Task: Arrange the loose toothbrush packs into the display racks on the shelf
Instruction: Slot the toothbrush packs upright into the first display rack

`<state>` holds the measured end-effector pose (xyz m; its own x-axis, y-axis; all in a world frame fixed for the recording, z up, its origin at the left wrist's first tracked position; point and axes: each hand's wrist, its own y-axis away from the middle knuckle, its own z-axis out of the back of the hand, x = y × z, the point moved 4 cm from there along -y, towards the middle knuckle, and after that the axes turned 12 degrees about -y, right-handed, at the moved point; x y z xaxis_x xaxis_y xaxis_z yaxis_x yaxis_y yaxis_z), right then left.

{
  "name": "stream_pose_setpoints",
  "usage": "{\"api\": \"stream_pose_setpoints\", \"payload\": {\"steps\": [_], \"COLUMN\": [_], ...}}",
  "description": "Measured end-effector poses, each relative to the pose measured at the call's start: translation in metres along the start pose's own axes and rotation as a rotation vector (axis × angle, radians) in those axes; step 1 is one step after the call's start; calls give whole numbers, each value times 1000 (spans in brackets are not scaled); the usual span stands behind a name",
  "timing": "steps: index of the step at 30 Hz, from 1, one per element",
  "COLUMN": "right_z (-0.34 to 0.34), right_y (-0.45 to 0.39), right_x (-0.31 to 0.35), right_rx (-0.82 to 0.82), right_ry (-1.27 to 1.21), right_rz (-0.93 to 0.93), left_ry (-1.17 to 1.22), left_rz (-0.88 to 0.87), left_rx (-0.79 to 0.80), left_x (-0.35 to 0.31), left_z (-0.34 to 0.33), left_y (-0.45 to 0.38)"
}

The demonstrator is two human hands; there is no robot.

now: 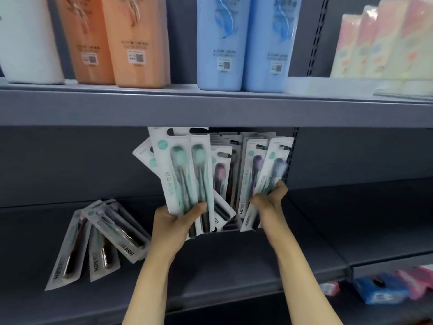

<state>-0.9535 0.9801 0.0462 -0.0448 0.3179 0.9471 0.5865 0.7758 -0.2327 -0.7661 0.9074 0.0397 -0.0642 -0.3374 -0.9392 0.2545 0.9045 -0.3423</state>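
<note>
At the shelf [210,266], the left hand [174,221] grips green packs [185,170]; the right hand [269,199] pinches a purple pack [269,170] in the rack [232,227]. At 8 o'clock, loose packs [98,240] remain.

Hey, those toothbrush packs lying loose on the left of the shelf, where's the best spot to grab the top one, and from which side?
Probably take the top loose pack by its long edges near the middle, coming from above and in front. It lies flat and slanted across the other loose packs, so its edges are free. Both the left hand and the right hand already hold packs.
</note>
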Motion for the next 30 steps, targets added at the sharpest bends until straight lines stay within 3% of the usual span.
{"api": "stream_pose_setpoints", "payload": {"steps": [3, 8, 15, 23, 30], "right_z": [10, 16, 32, 42, 29], "right_y": [-10, -25, -36, -48, -50], "right_x": [2, 6, 10, 33, 13], "right_rx": [-38, 41, 189, 169, 254], "right_ry": [46, 307, 548, 504, 452], "right_rz": [68, 161, 74, 115, 46], "left_ry": [-11, 0, 0, -15, -36], "left_rz": [-4, 11, 2, 19, 10], "left_rx": [16, 7, -17, -44, -86], "left_x": [0, -2, -6, -2, 0], "left_z": [-10, -19, -21, -23, -24], "left_y": [-1, -4, -8, -6, -7]}}
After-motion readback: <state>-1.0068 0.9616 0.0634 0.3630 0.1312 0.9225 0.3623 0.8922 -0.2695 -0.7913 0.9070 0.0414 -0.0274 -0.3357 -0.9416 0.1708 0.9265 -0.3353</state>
